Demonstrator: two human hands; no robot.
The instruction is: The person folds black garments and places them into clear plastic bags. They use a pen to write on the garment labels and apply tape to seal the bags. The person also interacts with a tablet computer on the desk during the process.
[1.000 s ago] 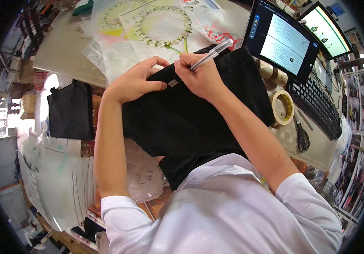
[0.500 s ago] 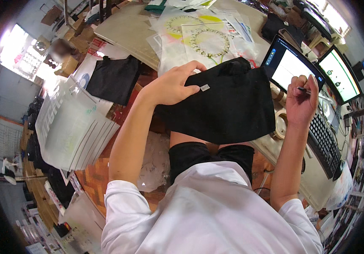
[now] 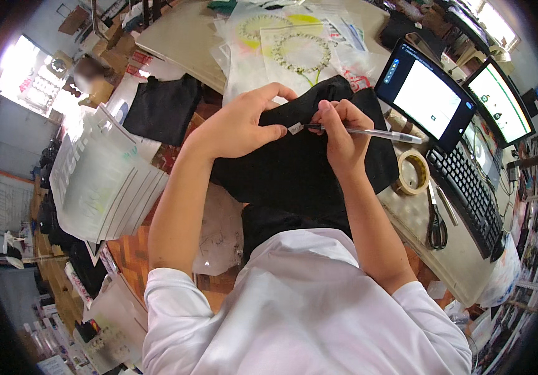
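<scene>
A piece of black cloth (image 3: 281,169) lies over my lap and against the table edge, its far part bunched up. My left hand (image 3: 234,125) is closed on its left side, thumb flat on top beside a small white label (image 3: 295,128). My right hand (image 3: 346,134) pinches a clear-barrelled pen (image 3: 384,134). The pen's dark tip points left and meets the label's right edge or comes very close to it. Whether the label is sewn or stuck on I cannot tell.
Clear plastic sheets with printed wreaths (image 3: 299,53) lie at the far side of the table. To the right are a tape roll (image 3: 413,173), scissors (image 3: 435,225), a keyboard (image 3: 466,194) and a lit tablet-like screen (image 3: 428,97). More black cloth (image 3: 161,109) and a stack of plastic sheets (image 3: 103,181) sit left.
My right hand has come left and down from beside the screen, bringing the pen to the label. The black cloth and my left hand have shifted slightly left. Tape roll and scissors now show.
</scene>
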